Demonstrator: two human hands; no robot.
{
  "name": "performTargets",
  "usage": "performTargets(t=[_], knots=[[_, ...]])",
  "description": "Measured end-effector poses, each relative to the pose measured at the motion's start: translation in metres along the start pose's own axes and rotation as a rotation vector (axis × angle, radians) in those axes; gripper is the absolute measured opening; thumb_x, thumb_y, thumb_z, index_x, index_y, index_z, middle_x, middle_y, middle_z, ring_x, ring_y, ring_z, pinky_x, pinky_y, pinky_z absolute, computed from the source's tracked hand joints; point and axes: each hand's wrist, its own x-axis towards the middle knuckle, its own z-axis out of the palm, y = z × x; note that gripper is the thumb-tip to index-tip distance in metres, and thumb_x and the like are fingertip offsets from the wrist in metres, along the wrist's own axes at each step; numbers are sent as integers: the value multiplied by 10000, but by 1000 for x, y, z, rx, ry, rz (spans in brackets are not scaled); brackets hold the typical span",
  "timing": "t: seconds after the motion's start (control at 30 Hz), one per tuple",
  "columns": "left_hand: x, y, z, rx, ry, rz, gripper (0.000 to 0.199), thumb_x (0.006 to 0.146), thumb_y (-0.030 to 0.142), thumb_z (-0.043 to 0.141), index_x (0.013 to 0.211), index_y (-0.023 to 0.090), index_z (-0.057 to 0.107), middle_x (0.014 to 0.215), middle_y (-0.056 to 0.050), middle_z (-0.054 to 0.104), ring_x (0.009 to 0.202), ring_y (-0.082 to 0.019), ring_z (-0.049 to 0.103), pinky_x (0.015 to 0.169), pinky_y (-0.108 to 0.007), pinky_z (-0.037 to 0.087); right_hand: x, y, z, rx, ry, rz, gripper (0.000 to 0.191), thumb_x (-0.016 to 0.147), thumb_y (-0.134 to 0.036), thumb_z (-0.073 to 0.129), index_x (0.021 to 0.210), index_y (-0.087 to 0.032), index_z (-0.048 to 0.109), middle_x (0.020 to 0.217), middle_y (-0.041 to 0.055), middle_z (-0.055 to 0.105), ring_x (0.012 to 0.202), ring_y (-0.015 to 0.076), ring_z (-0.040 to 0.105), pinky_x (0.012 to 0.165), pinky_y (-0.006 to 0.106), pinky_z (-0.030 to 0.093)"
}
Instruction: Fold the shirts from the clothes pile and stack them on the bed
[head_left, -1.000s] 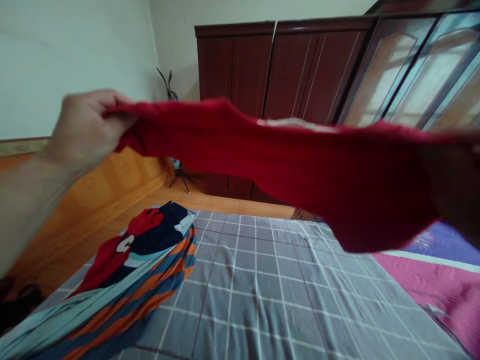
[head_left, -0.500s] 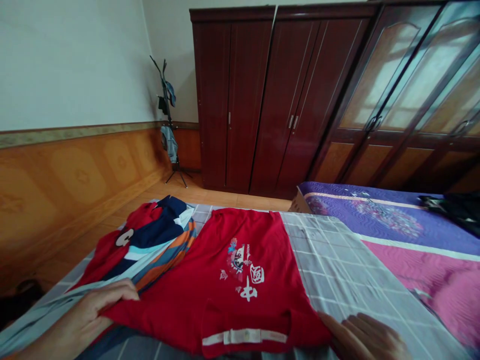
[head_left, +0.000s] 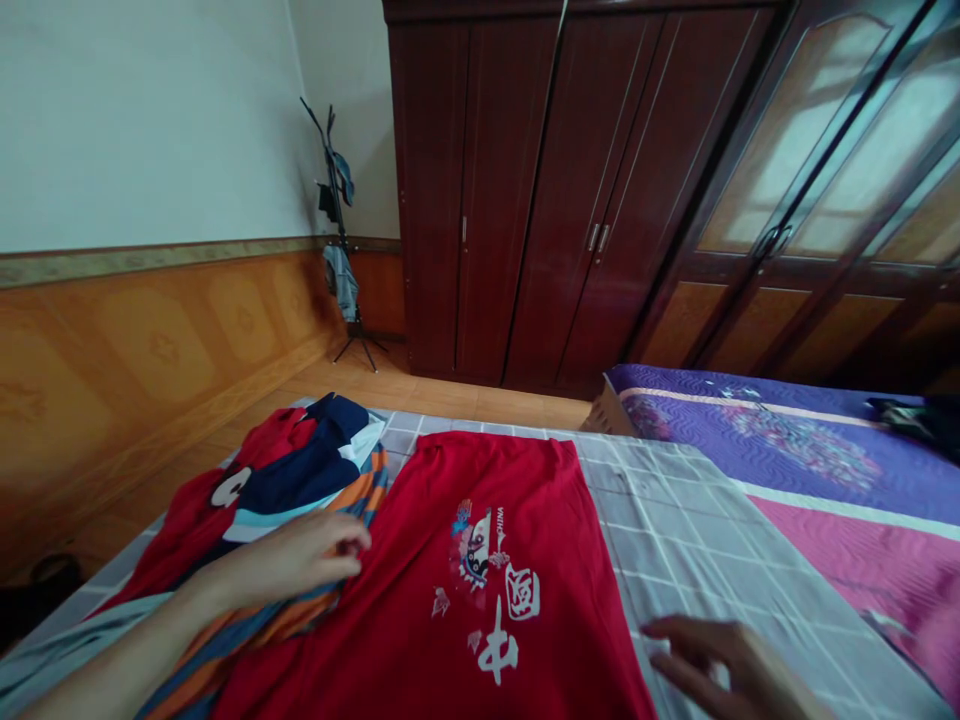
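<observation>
A red T-shirt (head_left: 420,620) lies spread on the grey checked bed sheet (head_left: 660,520), its white characters and printed picture facing up. Its collar end runs out of sight below the picture's bottom edge. Over the shirt's left side hovers my left hand (head_left: 315,550), fingers loosely bent and apart, nothing held. My right hand (head_left: 720,660) is just off the shirt's right edge, above the sheet, thumb and fingers parted and empty. Left of the shirt are piled clothes: a red and navy garment (head_left: 292,465) and an orange and blue striped one (head_left: 255,640), partly behind my left forearm.
A second bed with a purple and pink cover (head_left: 750,420) stands to the right, dark clothing (head_left: 922,420) on it. Dark red wardrobes (head_left: 510,200) line the far wall. A coat stand (head_left: 341,230) with a few items occupies the corner.
Both hands have let go of the red T-shirt near its collar. My left hand has moved forward and right; my right hand has opened beside the shirt. The shirt lies flatter.
</observation>
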Motion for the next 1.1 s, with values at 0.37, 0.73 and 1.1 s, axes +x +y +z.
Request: performTargets(t=[0.37,0.73,1.1], knots=[[205,-30,57,34,448,-177,279,829,126,425,997,165,645,1087,-140,613,1075,-270,539,936,-382,383,194,79,35,-199,156,523,380,834,-432,473,1001,-183,707,937,125,704,929,289,644,706,325,434],[226,-117,6,-520,628,-361,337,702,255,421,926,136,643,501,16,553,464,-155,546,421,-214,369,220,101,28,-122,225,687,283,806,-349,486,838,-189,718,830,94,702,814,237,653,601,269,410],[225,-114,14,-770,503,-325,351,569,395,606,803,136,646,511,30,549,449,-105,458,404,-176,254,237,96,35,-110,244,589,408,809,-373,491,1150,-217,652,931,68,699,882,225,640,672,274,418]])
